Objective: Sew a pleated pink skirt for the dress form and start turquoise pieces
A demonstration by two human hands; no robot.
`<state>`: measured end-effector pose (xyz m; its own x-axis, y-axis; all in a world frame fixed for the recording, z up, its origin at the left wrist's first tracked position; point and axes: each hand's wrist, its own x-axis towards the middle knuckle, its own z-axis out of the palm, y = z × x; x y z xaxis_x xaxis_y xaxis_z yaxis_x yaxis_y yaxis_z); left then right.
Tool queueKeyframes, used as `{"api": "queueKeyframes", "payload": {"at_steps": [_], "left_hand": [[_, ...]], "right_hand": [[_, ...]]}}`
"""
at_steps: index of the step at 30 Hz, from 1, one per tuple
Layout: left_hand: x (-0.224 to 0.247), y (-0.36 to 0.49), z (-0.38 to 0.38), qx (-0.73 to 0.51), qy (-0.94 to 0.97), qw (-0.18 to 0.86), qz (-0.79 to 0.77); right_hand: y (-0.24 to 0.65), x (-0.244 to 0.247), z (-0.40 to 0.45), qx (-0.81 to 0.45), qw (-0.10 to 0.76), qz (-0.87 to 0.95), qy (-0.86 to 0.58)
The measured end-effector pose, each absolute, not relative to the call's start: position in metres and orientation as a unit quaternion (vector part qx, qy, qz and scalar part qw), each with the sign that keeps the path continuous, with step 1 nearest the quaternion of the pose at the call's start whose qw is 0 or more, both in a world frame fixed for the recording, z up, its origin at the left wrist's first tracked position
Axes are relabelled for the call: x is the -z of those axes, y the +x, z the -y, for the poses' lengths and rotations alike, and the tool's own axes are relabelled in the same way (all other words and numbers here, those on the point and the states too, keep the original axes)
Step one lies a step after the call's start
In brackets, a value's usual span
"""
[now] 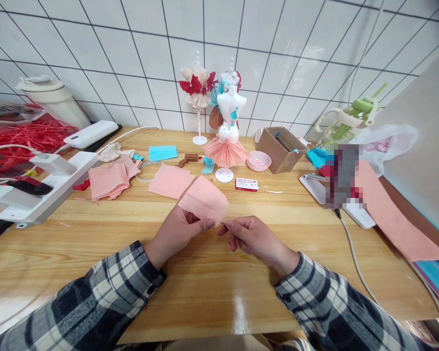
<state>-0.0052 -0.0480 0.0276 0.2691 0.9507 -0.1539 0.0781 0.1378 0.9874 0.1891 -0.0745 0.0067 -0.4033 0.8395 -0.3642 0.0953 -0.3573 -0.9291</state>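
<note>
My left hand (179,226) is closed on a pink crepe paper piece (205,200), thumb in front, holding it above the table. The paper's lower right edge looks finely notched. My right hand (254,234) pinches thumb and forefinger together right at that edge; a thin, small thing shows between the fingertips, too small to name. Behind the held piece lies a flat pink sheet (168,181). Straight ahead stands a small white dress form (231,107) on a round base, wearing a pleated pink paper skirt (225,152).
Folded pink paper (109,181) lies at left by a power strip (51,183). A red-and-white small box (246,184), a pink bowl (259,161) and a cardboard box (280,148) stand ahead. At right are a cable (351,248) and a long pink strip (398,219).
</note>
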Motion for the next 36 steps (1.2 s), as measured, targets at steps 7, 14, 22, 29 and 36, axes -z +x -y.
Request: {"api": "queueKeyframes", "payload": {"at_steps": [7,14,22,29,36], "left_hand": [[-0.026,-0.005,0.047,-0.382,0.531,0.604,-0.456],[-0.023,-0.006,0.047,-0.374,0.540,0.595,-0.462],[-0.021,-0.007,0.047,-0.384,0.539,0.602,-0.447],[-0.018,-0.006,0.047,-0.413,0.527,0.618,-0.413],[-0.016,-0.007,0.046,-0.415,0.538,0.615,-0.400]], "right_hand": [[0.189,-0.008,0.074,-0.677,0.276,0.496,-0.469],[0.192,-0.008,0.074,-0.683,0.259,0.496,-0.468],[0.191,-0.007,0.073,-0.688,0.265,0.490,-0.464],[0.193,-0.005,0.073,-0.687,0.262,0.500,-0.457],[0.192,-0.005,0.073,-0.683,0.263,0.498,-0.465]]}}
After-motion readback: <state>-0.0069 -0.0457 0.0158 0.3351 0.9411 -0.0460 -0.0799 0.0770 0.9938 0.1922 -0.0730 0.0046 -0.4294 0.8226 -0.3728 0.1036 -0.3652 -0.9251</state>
